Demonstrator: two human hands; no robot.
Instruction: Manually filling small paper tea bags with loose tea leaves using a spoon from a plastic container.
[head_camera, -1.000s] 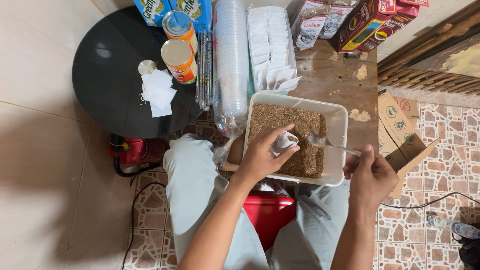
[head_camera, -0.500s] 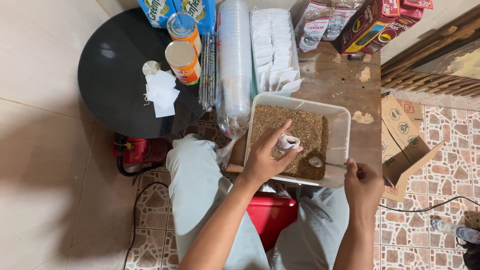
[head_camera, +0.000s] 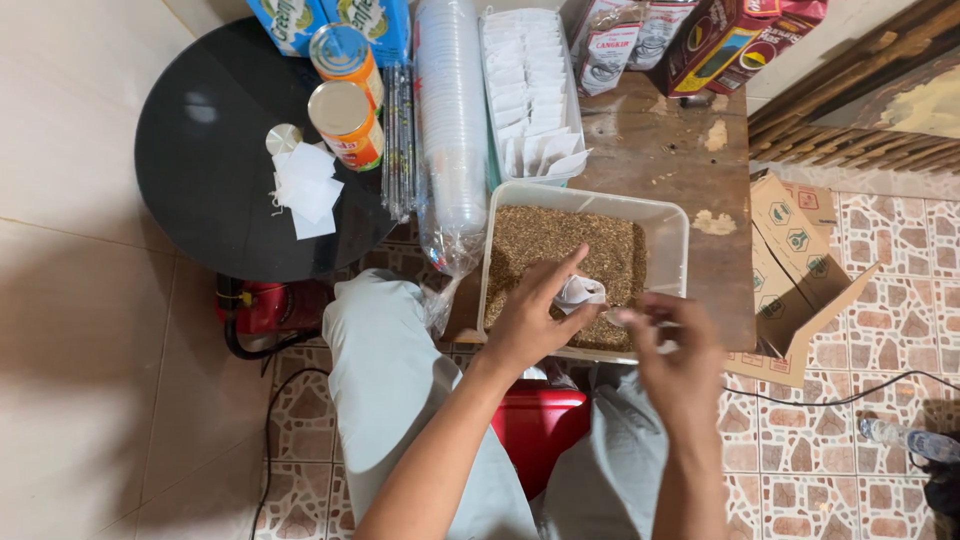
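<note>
A clear rectangular plastic tub full of brown loose granules rests on my knees against a brown wooden table. My left hand pinches a small white paper pouch over the tub's near side. My right hand grips a metal spoon whose bowl sits at the pouch's mouth. Both hands are close together above the brown contents.
A round black table at left carries two orange cans, white paper pouches and a small lid. A tall stack of clear cups, a tray of white pouches, boxes and bags stand behind. A cardboard box lies right.
My right hand has swung the spoon from the tub's right side over to the pouch in my left hand. The left hand has stayed over the tub.
</note>
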